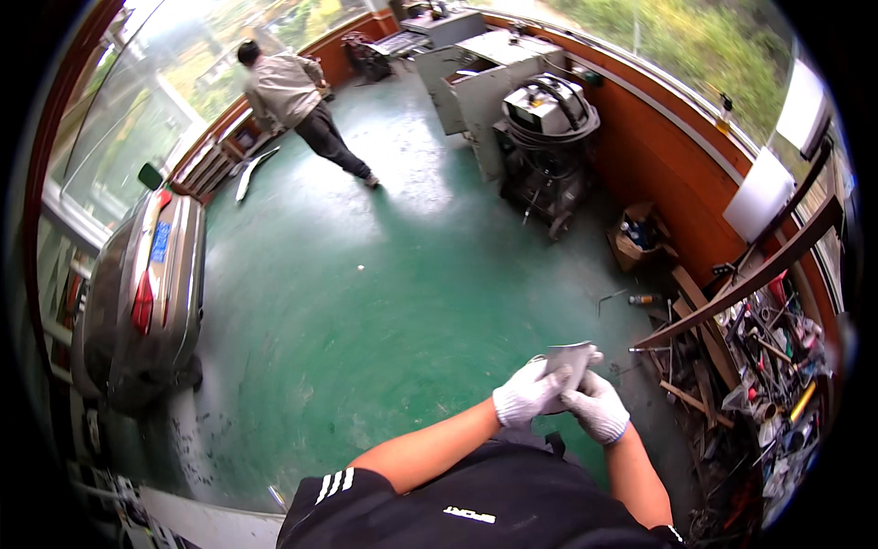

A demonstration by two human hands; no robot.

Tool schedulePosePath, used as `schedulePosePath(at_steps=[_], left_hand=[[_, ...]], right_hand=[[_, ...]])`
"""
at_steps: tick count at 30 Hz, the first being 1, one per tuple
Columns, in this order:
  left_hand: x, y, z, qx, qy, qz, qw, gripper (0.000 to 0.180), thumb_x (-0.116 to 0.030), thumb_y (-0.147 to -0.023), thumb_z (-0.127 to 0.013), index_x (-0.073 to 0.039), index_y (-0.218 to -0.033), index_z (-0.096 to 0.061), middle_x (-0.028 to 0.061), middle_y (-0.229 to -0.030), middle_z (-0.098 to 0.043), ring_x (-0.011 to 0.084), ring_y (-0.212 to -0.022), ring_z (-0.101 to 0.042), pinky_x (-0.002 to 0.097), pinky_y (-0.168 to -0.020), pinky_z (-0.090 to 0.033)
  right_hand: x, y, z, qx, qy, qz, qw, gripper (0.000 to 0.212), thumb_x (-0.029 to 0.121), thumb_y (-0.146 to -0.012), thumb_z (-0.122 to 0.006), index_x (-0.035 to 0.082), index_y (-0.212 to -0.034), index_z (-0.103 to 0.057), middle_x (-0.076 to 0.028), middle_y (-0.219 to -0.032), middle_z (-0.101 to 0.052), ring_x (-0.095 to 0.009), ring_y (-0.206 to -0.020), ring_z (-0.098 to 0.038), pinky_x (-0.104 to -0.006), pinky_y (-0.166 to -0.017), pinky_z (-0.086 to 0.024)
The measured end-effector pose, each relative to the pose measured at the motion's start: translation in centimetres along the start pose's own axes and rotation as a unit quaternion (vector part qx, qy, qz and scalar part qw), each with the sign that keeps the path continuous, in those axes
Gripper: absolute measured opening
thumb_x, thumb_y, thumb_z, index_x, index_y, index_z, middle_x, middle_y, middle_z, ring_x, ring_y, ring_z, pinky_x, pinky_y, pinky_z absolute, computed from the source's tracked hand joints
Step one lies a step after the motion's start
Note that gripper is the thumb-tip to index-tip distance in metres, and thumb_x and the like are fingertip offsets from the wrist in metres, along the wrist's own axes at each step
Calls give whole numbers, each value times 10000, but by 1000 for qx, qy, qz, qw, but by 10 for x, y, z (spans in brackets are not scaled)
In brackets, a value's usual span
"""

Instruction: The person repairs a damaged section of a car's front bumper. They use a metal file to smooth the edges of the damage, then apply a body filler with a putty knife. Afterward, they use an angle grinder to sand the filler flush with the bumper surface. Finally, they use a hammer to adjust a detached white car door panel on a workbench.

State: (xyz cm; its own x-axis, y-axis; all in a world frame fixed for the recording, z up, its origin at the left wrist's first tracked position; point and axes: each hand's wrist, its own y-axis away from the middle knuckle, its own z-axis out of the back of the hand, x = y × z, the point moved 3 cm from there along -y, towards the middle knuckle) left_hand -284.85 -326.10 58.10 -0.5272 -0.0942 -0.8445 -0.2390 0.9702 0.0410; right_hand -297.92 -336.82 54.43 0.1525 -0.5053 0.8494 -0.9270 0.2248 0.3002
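**Both gloved hands on grey sheet**

Left hand (528, 393) and right hand (596, 407), white gloves, both with grip clamped on a small grey folded sheet (569, 359), possibly sandpaper. Sheet held in front of the chest, above the green floor (366, 302). Car (146, 293) parked at left. Another person (297, 101) walks at far end. Grey machine (547, 137) by the wall. Scrap and tool pile (759, 366) at right.

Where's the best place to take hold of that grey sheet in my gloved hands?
Probably its lower edges, from both sides, as the left hand and right hand pinch it now: the grey sheet looks thin and stands up between them.
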Motion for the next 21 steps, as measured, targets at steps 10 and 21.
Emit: schedulePosePath(at_steps=[10, 21], left_hand=[[-43, 162, 17, -88, -39, -43, 994, 882, -366, -941, -809, 18, -1620, -397, 171, -1626, -489, 293, -1485, -491, 445, -1254, -365], [-93, 294, 133, -260, -118, -112, 952, 496, -117, -1060, -644, -2, -1533, -547, 116, -1485, -645, 192, -1358, -610, 348, -1165, -458]], right_hand=[[-34, 7, -148, 180, 34, -63, 981, 543, 275, -1045, -687, -9, -1490, -563, -124, -1439, -626, -238, -1287, -635, -417, -1101, -528], [-94, -70, -310, 204, 88, -80, 972, 615, 108, -996, -759, -2, -1528, -469, -106, -1392, -646, -226, -1276, -639, -394, -1098, -526]])
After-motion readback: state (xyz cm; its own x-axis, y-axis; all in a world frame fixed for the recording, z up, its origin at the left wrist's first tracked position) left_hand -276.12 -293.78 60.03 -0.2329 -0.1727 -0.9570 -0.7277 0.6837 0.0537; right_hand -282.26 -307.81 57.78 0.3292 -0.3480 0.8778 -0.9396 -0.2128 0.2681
